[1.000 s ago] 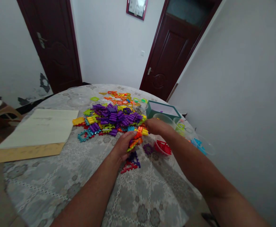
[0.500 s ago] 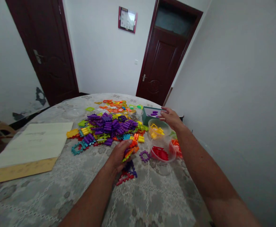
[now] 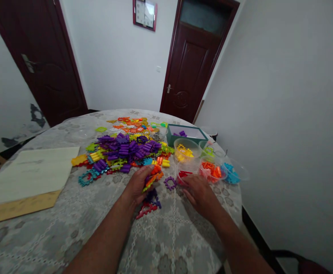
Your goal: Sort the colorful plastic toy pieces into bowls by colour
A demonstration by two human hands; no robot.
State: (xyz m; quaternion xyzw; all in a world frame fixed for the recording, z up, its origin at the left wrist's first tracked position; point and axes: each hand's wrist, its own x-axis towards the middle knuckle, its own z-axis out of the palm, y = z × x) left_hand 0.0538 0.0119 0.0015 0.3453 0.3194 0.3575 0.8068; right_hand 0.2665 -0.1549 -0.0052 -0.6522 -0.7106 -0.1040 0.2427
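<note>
My left hand (image 3: 138, 182) is closed around a small bunch of plastic building pieces (image 3: 154, 176), orange and yellow-green with a bit of purple. Below it a dark purple piece (image 3: 154, 198) and a red piece (image 3: 146, 209) lie on the tablecloth. My right hand (image 3: 200, 194) hovers over the near side of a clear bowl of red pieces (image 3: 183, 174) and partly hides it. Its fingers reach out to the left with nothing visible in them. Between the hands lies a purple ring-shaped piece (image 3: 170, 183).
A mixed pile of mostly purple pieces (image 3: 129, 148) covers the middle. To the right stand a green box (image 3: 170, 140) with purple pieces, and clear bowls of yellow (image 3: 184, 152), orange (image 3: 212, 171) and blue pieces (image 3: 230, 174). A pale paper sheet (image 3: 32, 171) lies left.
My right hand has come down from the green box toward me, to the bowl of red pieces. My left hand still grips its bunch. The whole view has shifted slightly.
</note>
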